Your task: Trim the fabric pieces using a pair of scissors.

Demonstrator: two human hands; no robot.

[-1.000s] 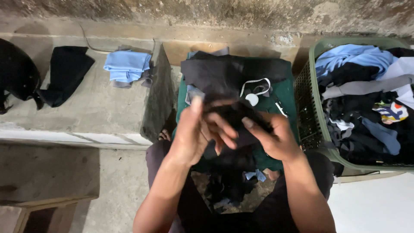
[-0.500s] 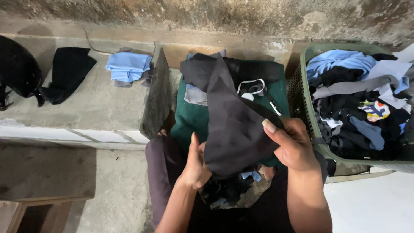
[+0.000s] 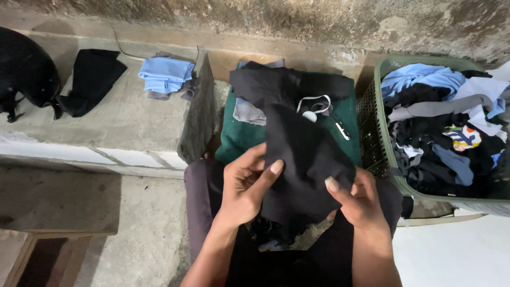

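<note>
Here both hands [image 3: 303, 191] pinch a black garment [image 3: 303, 159] by its edges.

A plain black cloth [image 3: 303, 159] is held above a dark green garment [image 3: 239, 139]. Light blue folded clothes [image 3: 166, 74] are seen beside a green basket [image 3: 378, 138].

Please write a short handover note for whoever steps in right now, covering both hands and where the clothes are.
Left hand: grips the left edge of a black cloth garment, thumb on top.
Right hand: pinches its lower right edge.
The garment hangs over the lap, its top lying on a pile of dark and green folded clothes.
Done: folded light blue cloth and a flat black cloth lie on the concrete ledge.
Left: the green plastic laundry basket on the right is full of mixed clothes.
</note>
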